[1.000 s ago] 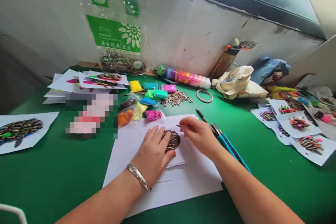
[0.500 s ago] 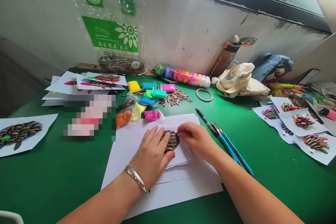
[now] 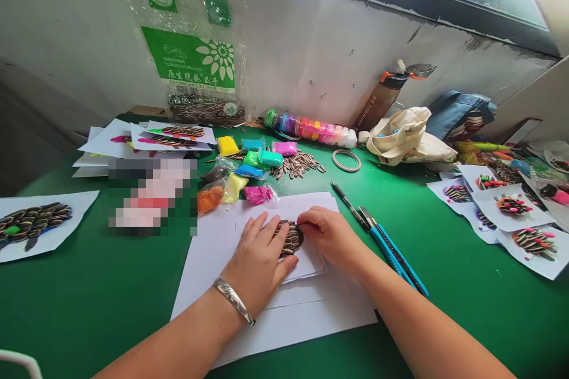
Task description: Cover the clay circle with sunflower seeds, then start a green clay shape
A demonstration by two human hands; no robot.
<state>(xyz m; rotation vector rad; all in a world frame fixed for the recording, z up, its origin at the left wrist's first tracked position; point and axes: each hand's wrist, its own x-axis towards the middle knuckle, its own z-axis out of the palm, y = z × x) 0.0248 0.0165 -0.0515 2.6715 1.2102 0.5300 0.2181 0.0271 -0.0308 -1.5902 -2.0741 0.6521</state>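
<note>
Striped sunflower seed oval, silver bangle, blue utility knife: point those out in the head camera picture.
Striped sunflower seed oval [image 3: 291, 239], head view, on its exposed seeds.
Silver bangle [image 3: 233, 301], head view, on the middle of the band.
Blue utility knife [image 3: 389, 250], head view, on the handle.

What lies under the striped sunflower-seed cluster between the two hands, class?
The striped sunflower-seed cluster sits on a white paper sheet, itself on a larger white sheet on the green tabletop. Directly beneath the seeds is hidden.

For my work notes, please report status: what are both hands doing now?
Left hand pressing sunflower-seed figure on white paper; right hand, fingertips at the seeds; blue utility knife beside right forearm.
</note>
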